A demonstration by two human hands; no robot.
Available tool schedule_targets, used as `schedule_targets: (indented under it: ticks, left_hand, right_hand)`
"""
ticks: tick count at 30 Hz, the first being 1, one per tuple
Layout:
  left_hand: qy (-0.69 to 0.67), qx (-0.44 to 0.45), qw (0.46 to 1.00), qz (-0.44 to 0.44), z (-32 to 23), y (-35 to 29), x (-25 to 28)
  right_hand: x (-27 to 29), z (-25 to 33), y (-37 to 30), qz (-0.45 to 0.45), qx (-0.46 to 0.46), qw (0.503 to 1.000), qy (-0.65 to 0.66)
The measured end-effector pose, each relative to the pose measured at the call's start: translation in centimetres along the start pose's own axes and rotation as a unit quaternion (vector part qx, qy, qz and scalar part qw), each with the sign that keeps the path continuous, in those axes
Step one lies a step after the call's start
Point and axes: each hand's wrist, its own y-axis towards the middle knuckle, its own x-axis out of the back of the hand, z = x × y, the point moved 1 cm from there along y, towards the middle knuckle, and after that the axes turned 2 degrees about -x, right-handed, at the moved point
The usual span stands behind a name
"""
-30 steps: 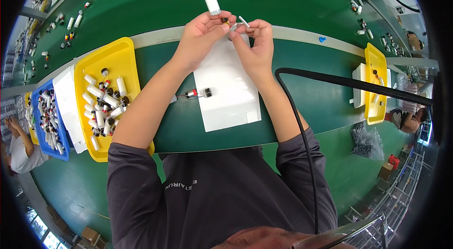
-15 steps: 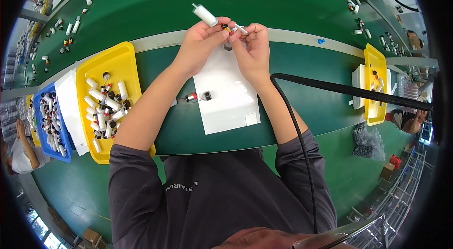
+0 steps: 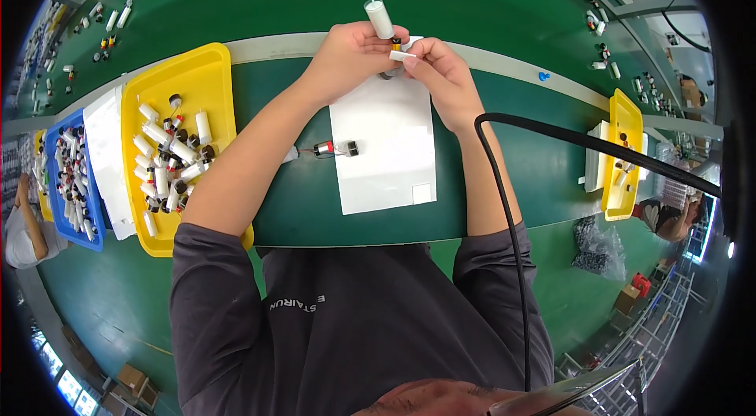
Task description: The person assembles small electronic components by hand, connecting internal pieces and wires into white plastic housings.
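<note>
Now: left hand (image 3: 346,61) grips white cylinder (image 3: 379,19) | right hand (image 3: 441,73) touching

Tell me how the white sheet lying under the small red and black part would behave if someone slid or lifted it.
The white sheet looks thin and lies flat on the green bench, so it is probably light and would slide easily. Lifted by one edge it would likely flop. The small red and black part resting on it would probably shift or roll off.
</note>
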Motion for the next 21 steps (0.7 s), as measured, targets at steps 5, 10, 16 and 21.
schedule_targets:
  ticks: [5, 10, 16, 21]
  left_hand:
    - [0.082, 0.01, 0.996, 0.017, -0.6, -0.1, -0.5]
    - [0.057, -0.016, 0.998, 0.032, -0.3, -0.1, -0.7]
    - [0.013, 0.0, 0.999, 0.042, -0.9, -0.5, -0.7]
    - [-0.012, 0.026, 0.999, 0.018, -0.4, -0.7, -0.8]
  right_hand:
    - [0.0, 0.1, 0.6, -0.014, -0.067, 0.997, -0.024]
    - [0.0, -0.8, 0.8, -0.045, -0.045, 0.998, -0.015]
    - [-0.5, -0.5, 0.4, -0.073, -0.006, 0.997, 0.004]
    - [-0.4, -2.3, 0.3, -0.111, 0.028, 0.991, 0.065]
